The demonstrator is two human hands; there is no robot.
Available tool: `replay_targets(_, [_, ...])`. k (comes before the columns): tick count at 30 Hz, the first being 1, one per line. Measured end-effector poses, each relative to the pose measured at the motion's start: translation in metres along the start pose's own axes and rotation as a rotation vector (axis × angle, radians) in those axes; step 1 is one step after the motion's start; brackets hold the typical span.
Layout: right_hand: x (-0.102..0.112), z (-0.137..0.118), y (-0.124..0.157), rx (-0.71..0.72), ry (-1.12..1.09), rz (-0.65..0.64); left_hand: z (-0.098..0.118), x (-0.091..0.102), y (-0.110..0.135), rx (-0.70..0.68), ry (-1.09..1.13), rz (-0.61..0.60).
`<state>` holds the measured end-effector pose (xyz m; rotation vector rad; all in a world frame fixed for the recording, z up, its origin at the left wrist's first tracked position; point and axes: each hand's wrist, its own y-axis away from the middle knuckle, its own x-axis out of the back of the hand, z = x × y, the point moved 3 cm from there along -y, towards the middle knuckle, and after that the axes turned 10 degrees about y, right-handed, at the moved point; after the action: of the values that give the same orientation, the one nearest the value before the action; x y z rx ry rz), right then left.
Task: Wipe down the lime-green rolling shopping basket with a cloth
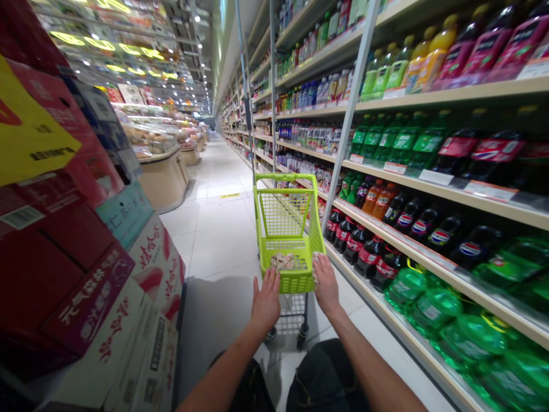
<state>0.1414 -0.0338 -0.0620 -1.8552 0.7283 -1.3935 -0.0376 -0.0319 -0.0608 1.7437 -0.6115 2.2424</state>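
— Two hands: where are they?
— Both are on the near edge of the green cart, straight ahead of the person. The left hand has its fingers hooked over the near rim. The right hand grips the near right corner, fingers curled over the top.
— Anything in the basket?
— One small pale packet lies on its floor, just beyond the left fingertips, between the two hands.
— And around it?
— Red cartons are stacked close on the left. Drink shelves run along the right, with green bottles and dark cola bottles low down. Farther on, the white tiled aisle passes a rounded counter.
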Motion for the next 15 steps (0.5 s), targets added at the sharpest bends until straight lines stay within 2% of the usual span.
replay_targets(3, [-0.011, -0.024, 0.003, 0.142, -0.085, -0.082, 0.0, 0.002, 0.0, -0.017, 0.002, 0.005])
replay_targets(5, [-0.012, -0.026, 0.003, 0.169, -0.101, -0.082, -0.002, 0.004, 0.0, -0.047, -0.009, 0.006])
replay_targets(9, [-0.002, 0.002, -0.002, -0.01, -0.002, 0.023, -0.011, 0.007, 0.001, -0.01, -0.032, 0.023])
replay_targets(11, [-0.001, 0.0, -0.001, -0.032, 0.012, 0.033, -0.012, 0.006, 0.0, 0.017, -0.031, 0.03])
replay_targets(15, [-0.014, -0.04, 0.009, 0.203, -0.094, -0.068, -0.012, 0.005, -0.002, 0.016, -0.035, 0.035])
